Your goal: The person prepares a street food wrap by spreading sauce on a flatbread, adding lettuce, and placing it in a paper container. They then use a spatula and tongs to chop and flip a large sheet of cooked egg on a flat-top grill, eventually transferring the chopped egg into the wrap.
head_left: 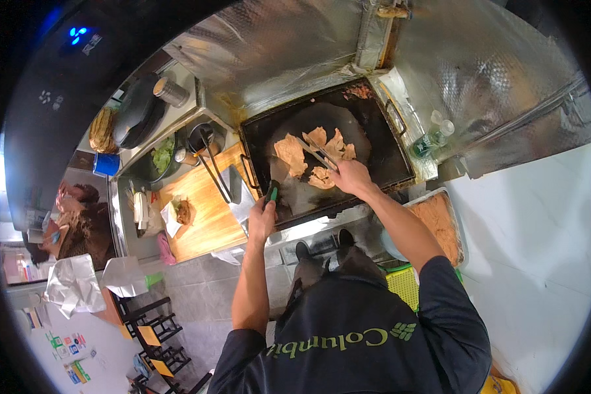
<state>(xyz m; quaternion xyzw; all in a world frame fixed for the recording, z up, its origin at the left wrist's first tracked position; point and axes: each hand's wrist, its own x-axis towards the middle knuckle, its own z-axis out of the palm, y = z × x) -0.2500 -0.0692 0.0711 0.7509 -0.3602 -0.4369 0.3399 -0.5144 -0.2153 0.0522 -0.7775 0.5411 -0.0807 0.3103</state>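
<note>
My right hand [353, 177] grips metal tongs [315, 152], whose tips reach among thin, pale brown meat slices [290, 154] on a black rectangular griddle [391, 152]. More meat pieces [321, 178] lie close to that hand. At the griddle's front left corner, my left hand [262, 219] is closed around a black and green handle [273, 194]. This handle appears to belong to a spatula or scraper laid over the griddle; its blade is hard to make out. Darker bits of food [358, 91] sit in the far right corner of the pan.
Left of the griddle, a wooden cutting board [212, 221] bears a filled bun in white paper [177, 214] and a broad metal blade [239, 192]. Leafy greens [163, 153] fill a bowl behind. Green glass bottles [427, 143] and a tray of raw-looking meat [438, 224] stand right.
</note>
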